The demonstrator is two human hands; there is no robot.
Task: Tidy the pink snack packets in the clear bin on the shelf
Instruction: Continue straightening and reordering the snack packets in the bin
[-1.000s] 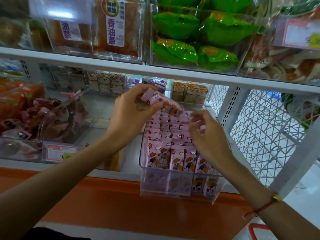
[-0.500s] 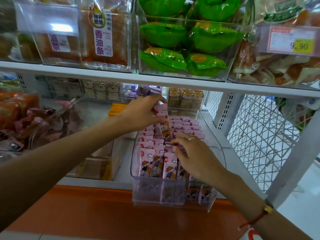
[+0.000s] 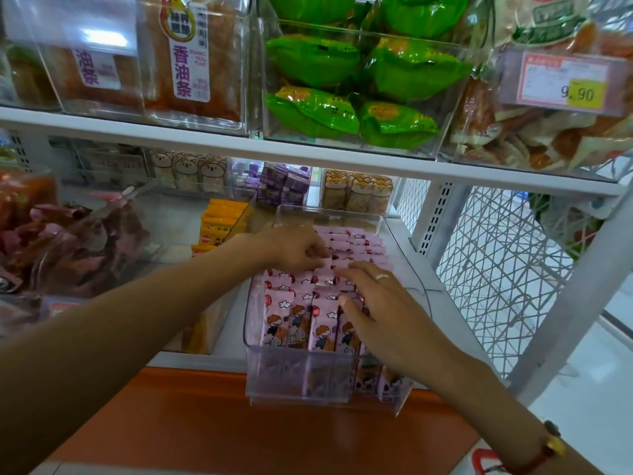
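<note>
The clear bin (image 3: 298,385) sits on the lower shelf (image 3: 455,313), its front end jutting out over the shelf's orange edge, and its long side runs straight away from the person, front to back. The pink packets (image 3: 291,320) stand upright inside it in tidy rows, one rank behind another along that same line, faces turned toward the aisle.

Both hands are over the bin, about halfway down its length. The left hand (image 3: 294,248) comes in from the left side and lies farther back; its fingers are curled down onto the top edge of a packet in the middle ranks, and it looks to be pinching that edge (the fingertips themselves are tucked under, so I can't swear to it). The right hand (image 3: 380,313) is nearer the front and lies flat, fingers fairly straight and spread, pressing on the tops of the packets on the right half of the bin; a ring shows on one finger. The two hands nearly meet at the centre row.

What matters for the next move, as I judge it, is that the packet being seated lies just under the left hand's fingertips, with the rows behind it leaning against it and the right hand bracing those in front. So the left hand is the one placed to push it down or nudge it back, along the bin's long line.
</note>
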